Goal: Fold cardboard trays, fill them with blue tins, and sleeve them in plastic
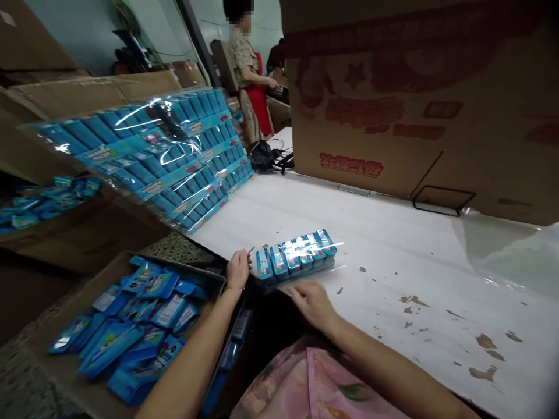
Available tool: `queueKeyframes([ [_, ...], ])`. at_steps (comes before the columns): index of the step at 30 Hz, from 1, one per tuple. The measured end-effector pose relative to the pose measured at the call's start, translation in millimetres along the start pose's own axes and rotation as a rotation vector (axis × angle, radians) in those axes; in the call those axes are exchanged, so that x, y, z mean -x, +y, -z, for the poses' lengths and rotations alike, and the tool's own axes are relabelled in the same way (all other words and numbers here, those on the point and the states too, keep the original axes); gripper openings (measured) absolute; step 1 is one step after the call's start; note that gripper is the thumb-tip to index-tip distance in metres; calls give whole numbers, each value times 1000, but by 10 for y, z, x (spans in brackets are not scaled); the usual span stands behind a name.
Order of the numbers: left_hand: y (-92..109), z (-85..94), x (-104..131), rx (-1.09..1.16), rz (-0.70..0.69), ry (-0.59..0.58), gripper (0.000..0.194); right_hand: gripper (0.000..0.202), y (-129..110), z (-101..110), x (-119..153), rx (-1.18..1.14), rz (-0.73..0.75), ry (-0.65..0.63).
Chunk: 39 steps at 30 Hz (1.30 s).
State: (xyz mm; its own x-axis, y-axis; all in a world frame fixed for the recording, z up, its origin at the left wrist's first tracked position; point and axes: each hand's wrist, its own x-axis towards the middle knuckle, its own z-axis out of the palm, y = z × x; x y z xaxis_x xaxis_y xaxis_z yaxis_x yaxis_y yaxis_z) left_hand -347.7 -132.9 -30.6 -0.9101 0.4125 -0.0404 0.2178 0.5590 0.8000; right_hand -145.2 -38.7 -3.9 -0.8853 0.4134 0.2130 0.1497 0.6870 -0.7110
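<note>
A row of several small blue packets point(299, 256) sits on the white tabletop in front of me, in shiny clear film. My left hand point(238, 270) is at the left end of this row, near the table edge, its fingers curled together. Along the front side of the row is my right hand point(312, 302), slightly blurred, with fingers bent and pressed together. Whether either hand pinches the film is too small to make out.
An open carton point(126, 262) of loose blue packets stands at lower left. Film-wrapped stacks of blue packets point(174, 157) lean behind it. A large cardboard box point(393, 116) stands on the worn white table point(393, 256). Beyond a black bag point(264, 156), a person point(251, 75) stands.
</note>
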Motion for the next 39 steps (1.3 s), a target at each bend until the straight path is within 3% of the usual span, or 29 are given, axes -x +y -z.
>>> queueKeyframes([
  [4,4,12,284,474,157,-138,53,23,514,703,11,-102,-115,453],
  [6,27,-6,397,693,233,-207,52,27,768,961,-84,-132,-275,507],
  [8,19,-50,456,770,291,-215,53,32,979,1073,-196,-252,-431,438],
  [12,-133,-181,463,776,335,-206,46,31,1244,995,-330,-569,-660,196],
  [15,-289,-233,424,603,269,-202,45,27,1319,904,-337,-678,-745,42],
  [20,-338,-198,386,54,-11,-247,31,32,1358,913,-324,-685,-621,-168],
  [26,-241,-209,382,-97,-151,-275,27,37,1326,990,-374,-619,-583,-252],
  [30,-251,-240,360,-58,-196,-292,25,38,1344,998,-378,-547,-635,-286],
  [33,-234,-251,366,77,-146,-273,22,38,1391,1006,-366,-548,-662,-299],
  [35,-196,-239,390,284,1,-258,22,38,1391,1039,-364,-577,-671,-240],
  [39,-52,-156,446,782,313,-175,38,41,1272,1170,-408,-588,-629,43],
])
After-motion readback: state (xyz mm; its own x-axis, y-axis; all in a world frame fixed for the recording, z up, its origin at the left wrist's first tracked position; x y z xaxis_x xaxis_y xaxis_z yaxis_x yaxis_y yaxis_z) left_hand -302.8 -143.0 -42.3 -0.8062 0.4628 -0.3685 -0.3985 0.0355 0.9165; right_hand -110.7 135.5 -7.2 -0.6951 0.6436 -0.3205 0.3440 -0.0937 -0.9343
